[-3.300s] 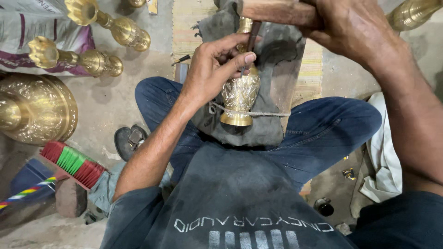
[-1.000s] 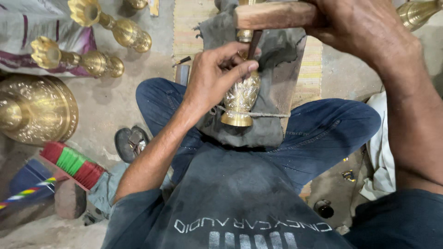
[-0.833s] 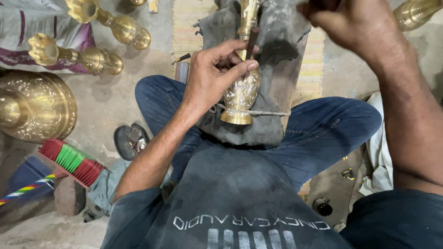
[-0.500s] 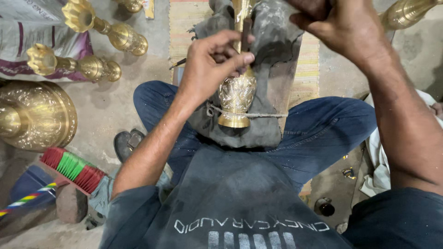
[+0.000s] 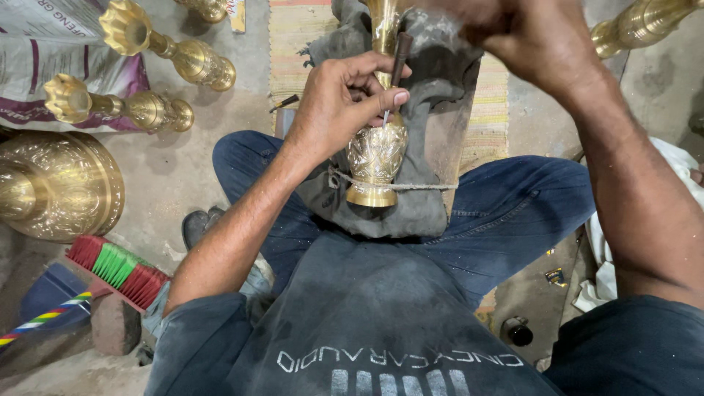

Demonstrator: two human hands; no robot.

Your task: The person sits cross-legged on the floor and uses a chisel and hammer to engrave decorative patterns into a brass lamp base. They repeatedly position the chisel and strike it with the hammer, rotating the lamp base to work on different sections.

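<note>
At far left a broad brass dome lies on the concrete floor, with a brush of red and green bristles just below it and two fluted brass stems above. The left hand pinches a thin dark punch between thumb and fingertips, its tip touching a brass vase, apparently to mark the embossed belly. The vase lies on a grey padded block in the lap, tied down with cord, likely to keep it from rolling. The right hand is raised and blurred; I cannot tell its grip.
</note>
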